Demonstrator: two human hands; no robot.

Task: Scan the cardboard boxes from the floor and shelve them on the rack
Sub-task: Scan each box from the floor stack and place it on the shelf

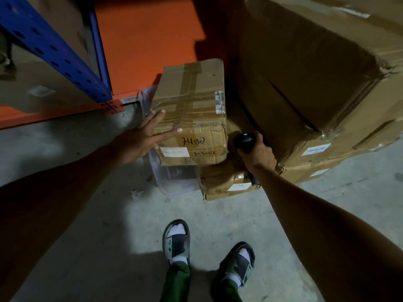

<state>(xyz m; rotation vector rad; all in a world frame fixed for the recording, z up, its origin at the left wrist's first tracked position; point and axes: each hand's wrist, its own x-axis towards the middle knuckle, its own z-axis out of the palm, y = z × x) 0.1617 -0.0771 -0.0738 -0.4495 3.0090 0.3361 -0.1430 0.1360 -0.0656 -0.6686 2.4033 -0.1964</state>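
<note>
1. Down on a concrete floor (82,225), a person reaches with both bare arms toward a taped cardboard box (192,110) marked "7488" in pen.
2. Fingers straight and spread, the left hand (141,139) lies flat against the box's near left corner, curling round nothing.
3. Beside the box's right edge, the right hand (258,152) wraps its fingers tight round a black scanner (244,140), a small blue light glowing on top.
4. That box sits on a clear plastic bin (172,175) and a smaller, crumpled box (226,182), both on the floor.
5. Just behind to the left stands the rack (50,49), with blue uprights and orange beams; another carton rests on its lowest level.
6. Large stacked cartons (327,83) fill the right side.
7. Two feet in green slides (176,240) and white socks stand below.
</note>
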